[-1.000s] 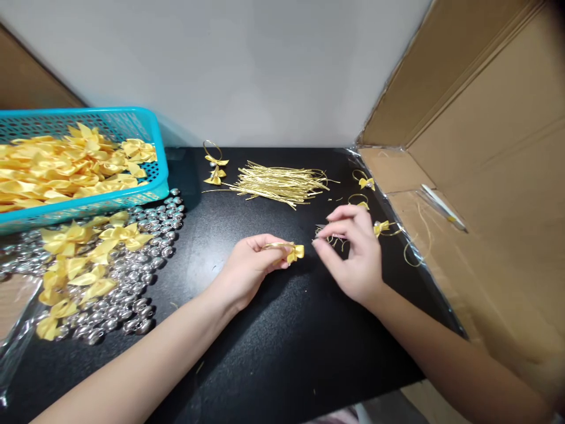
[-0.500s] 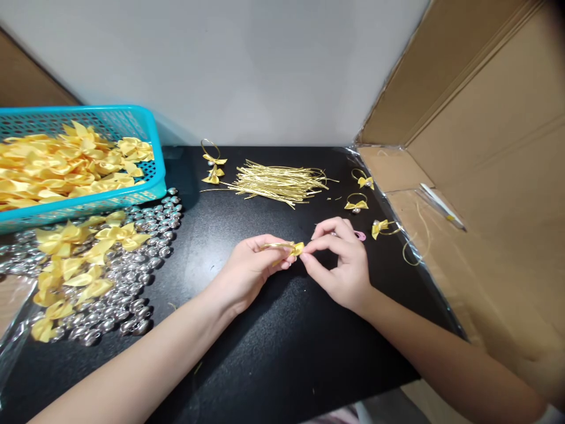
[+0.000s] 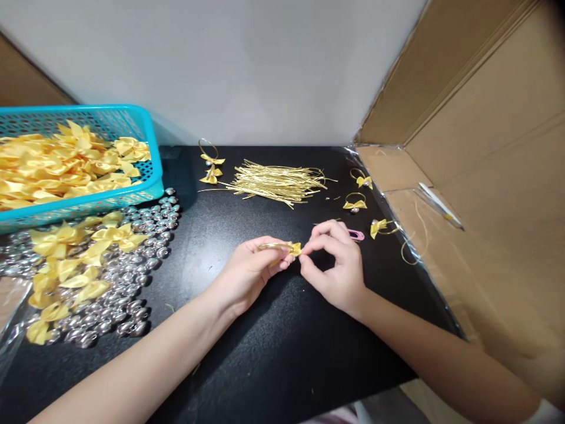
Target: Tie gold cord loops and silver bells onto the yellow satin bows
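Note:
My left hand (image 3: 247, 274) is closed on a looped gold cord (image 3: 270, 245), pinching it between thumb and fingers where a small yellow ribbon bow (image 3: 296, 249) sits. From the other side, the thumb and index fingertip of my right hand (image 3: 338, 271) are pinched at the bow's right tip. Both hands are just above the black tabletop (image 3: 247, 353). A pink-handled item (image 3: 356, 235) lies partly hidden behind my right hand. Beyond the hands is a bundle of gold cords (image 3: 278, 184).
On the left, a turquoise basket (image 3: 156, 176) holds many yellow bows. Silver bells (image 3: 128, 288) with loose bows (image 3: 119, 235) on them spread before it. Cord loops with bows lie at back left (image 3: 212, 159) and right (image 3: 354, 204). A white pen-like tool (image 3: 439, 203) rests on cardboard.
My right hand has shifted and turned slightly, and more of the pink-handled item shows behind it. Both hands keep their pinch at the bow. The view has moved a little.

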`<control>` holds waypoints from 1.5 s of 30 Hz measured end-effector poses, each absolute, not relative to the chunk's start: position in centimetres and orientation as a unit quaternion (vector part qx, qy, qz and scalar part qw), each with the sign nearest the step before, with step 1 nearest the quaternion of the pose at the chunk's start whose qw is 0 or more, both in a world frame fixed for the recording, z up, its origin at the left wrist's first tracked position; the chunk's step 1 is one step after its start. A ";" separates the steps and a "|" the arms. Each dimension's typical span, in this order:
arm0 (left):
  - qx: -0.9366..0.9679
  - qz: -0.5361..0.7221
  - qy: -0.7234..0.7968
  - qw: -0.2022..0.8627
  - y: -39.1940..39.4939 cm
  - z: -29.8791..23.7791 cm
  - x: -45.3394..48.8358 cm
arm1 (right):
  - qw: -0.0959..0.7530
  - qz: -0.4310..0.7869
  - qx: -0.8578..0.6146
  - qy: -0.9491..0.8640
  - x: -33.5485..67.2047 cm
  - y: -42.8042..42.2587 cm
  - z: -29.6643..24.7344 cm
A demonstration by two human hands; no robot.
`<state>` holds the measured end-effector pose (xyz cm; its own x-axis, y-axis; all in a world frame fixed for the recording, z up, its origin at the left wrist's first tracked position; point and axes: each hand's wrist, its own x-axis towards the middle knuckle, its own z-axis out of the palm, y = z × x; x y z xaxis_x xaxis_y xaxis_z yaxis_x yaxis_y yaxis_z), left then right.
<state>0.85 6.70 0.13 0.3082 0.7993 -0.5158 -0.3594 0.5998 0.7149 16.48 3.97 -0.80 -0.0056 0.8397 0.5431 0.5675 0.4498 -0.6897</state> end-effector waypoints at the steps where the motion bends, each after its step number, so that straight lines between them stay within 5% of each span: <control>1: 0.239 0.377 0.455 0.771 6.7 0.1 0.8 | 0.487 0.101 -0.498 -0.710 16.6 4.0 -0.8; 39: 0.254 0.418 0.464 0.738 6.4 -0.6 0.9 | 0.549 0.165 -0.490 -0.657 15.6 3.4 -0.8; 45: 0.377 0.496 0.458 0.634 5.9 -0.6 0.6 | 0.553 0.302 -0.533 -0.565 14.5 2.7 -1.3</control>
